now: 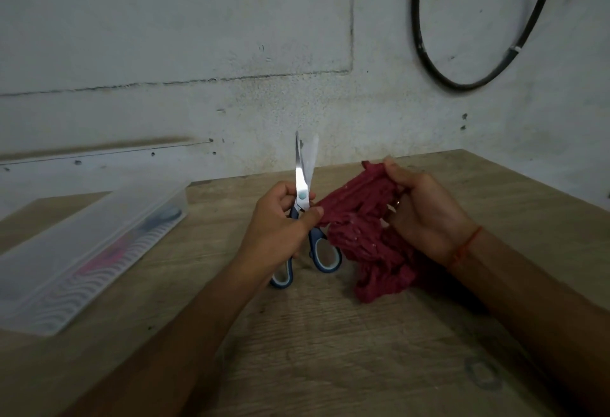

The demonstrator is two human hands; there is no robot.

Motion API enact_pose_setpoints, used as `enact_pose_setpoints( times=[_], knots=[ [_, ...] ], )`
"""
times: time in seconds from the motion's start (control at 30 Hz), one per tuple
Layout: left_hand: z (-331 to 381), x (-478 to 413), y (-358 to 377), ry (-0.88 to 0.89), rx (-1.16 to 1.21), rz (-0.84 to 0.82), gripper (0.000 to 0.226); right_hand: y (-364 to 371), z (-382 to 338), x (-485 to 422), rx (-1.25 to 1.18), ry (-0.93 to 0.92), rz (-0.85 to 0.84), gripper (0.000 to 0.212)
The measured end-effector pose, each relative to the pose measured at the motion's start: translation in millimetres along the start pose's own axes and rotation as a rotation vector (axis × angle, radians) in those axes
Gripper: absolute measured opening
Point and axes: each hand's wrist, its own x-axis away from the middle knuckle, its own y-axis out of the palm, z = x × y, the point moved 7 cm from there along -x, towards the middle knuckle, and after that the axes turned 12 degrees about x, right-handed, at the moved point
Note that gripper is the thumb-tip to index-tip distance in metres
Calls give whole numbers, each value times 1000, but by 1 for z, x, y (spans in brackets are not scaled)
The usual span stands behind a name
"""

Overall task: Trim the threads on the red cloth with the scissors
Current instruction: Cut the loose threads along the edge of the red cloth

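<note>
Just left of the red cloth (363,225), the scissors (302,185) stood nearly upright. Their long axis ran from the handle loops, low over the worktop (330,350), to the blade tips, which pointed up and away from the person. The blades were parted narrowly. The left hand (277,228) gripped the scissors at the pivot, with its fingers (312,217) curled round the shank and not passed through the loops. Both loops were empty below the hand. The thumb lay at the left edge of the cloth; contact could not be confirmed.

The right hand (425,215) held the cloth bunched and raised, fingers curled over its far upper edge. The lower folds reached down to or near the worktop. No loose threads could be made out.

Judgement: the blades pointed past the cloth, not at it. The next move therefore called for a grip through the loops and a turn of the tips rightward toward the cloth.

Well left of the cloth lay a clear plastic case (82,251).
</note>
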Motion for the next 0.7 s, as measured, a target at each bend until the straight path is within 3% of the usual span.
enact_pose_setpoints(
  times=[0.17,0.33,0.4,0.57,0.7],
  knots=[
    [4,5,12,16,-18,-57,24,-11,1,0,23,-26,136,45],
    [5,4,10,-1,14,-56,14,-45,-19,10,95,-155,534,21],
    [6,4,10,4,-4,-57,10,-48,-25,14,117,-219,595,21],
    [10,5,12,55,-59,-78,14,-29,-31,16,135,-299,450,25],
    [9,5,10,55,-42,-42,22,4,-33,23,160,-347,175,28]
  ],
)
